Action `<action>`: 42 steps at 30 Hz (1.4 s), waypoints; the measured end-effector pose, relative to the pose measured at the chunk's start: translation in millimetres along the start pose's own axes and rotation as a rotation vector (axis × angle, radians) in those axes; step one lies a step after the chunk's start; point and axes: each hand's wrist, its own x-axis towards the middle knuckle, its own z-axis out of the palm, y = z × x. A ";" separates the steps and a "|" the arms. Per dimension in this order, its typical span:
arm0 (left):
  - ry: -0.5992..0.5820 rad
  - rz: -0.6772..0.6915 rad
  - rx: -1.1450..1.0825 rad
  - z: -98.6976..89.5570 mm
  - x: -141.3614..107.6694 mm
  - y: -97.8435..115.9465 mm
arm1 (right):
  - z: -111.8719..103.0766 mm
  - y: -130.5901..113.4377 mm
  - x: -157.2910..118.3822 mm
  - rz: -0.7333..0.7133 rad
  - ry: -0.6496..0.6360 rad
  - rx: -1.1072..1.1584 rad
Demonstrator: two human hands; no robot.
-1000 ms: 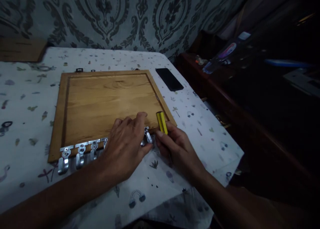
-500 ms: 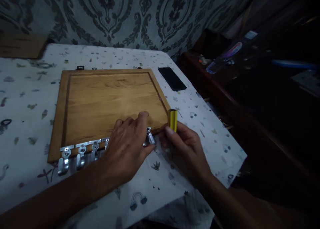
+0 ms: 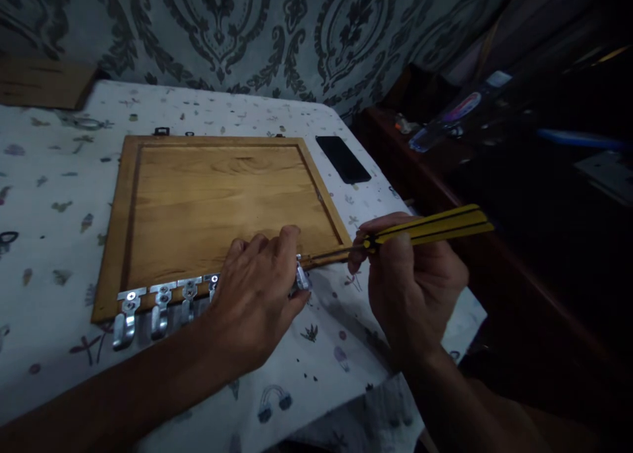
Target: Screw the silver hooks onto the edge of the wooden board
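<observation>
A framed wooden panel (image 3: 232, 196) lies flat on the table. Along its near edge sits a row of silver metal hooks (image 3: 161, 311), several of them with cross-head screws showing. My left hand (image 3: 260, 295) lies over the right part of this row, thumb and fingers closed around the rightmost metal hook (image 3: 301, 278); the hooks beneath the palm are hidden. In my right hand (image 3: 415, 281) is a screwdriver (image 3: 430, 227) with a yellow and black handle. Its thin shaft points left along the panel's edge, the tip close to the hook by my left fingers.
The table's patterned white cloth (image 3: 341, 400) carries a black phone (image 3: 343, 158) right of the panel and a piece of cardboard (image 3: 44, 84) at the far left. A plastic bottle (image 3: 457, 113) lies on a dark red surface beyond the table's right edge. Patterned wallpaper rises behind.
My right hand has moved to the right and turned the screwdriver from nearly upright to lying sideways, its shaft now toward the hook. My left hand stays on the hook.
</observation>
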 end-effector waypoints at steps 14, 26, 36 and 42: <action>-0.006 -0.024 0.022 -6.5 -0.7 6.7 | 5.1 3.6 -3.8 0.039 -0.138 -0.010; -0.034 -0.015 -0.010 -5.0 0.5 2.9 | 2.3 -0.8 -0.9 -0.059 -0.224 -0.128; -0.019 0.001 0.023 -6.7 1.0 4.3 | 7.2 -7.2 6.4 0.005 -0.287 -0.074; -0.014 -0.006 0.013 -5.9 0.3 4.6 | 5.6 -10.6 7.9 0.155 -0.346 0.040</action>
